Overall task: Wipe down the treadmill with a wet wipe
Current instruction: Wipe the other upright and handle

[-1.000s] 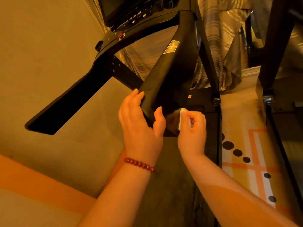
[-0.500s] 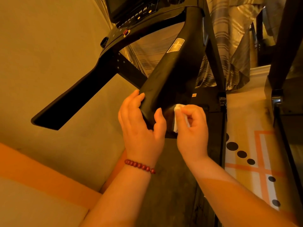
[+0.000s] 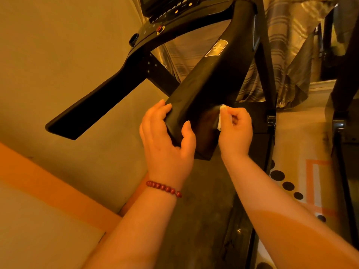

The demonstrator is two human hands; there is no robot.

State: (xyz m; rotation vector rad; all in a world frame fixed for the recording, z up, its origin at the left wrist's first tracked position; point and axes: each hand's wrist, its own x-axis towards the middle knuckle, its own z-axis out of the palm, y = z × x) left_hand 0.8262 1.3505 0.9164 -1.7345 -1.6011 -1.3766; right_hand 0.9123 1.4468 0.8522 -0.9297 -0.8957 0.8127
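The black treadmill fills the middle of the view, its right handrail (image 3: 209,78) reaching toward me. My left hand (image 3: 167,140) grips the near end of that handrail, fingers over its left side and thumb on top. My right hand (image 3: 236,131) pinches a small folded white wet wipe (image 3: 221,117) and presses it against the handrail's right face. The console (image 3: 167,10) with a red button sits at the top. The left handrail (image 3: 101,101) juts out at the left.
A plain wall and an orange-striped floor lie to the left. The treadmill belt (image 3: 204,220) runs below my arms. A mat with black dots (image 3: 287,183) lies at the right, beside another dark frame (image 3: 345,78). Striped curtains (image 3: 287,45) hang behind.
My right hand has slid the wipe up along the handrail's right face. My left hand has kept its grip on the handrail's end. The view has shifted slightly.
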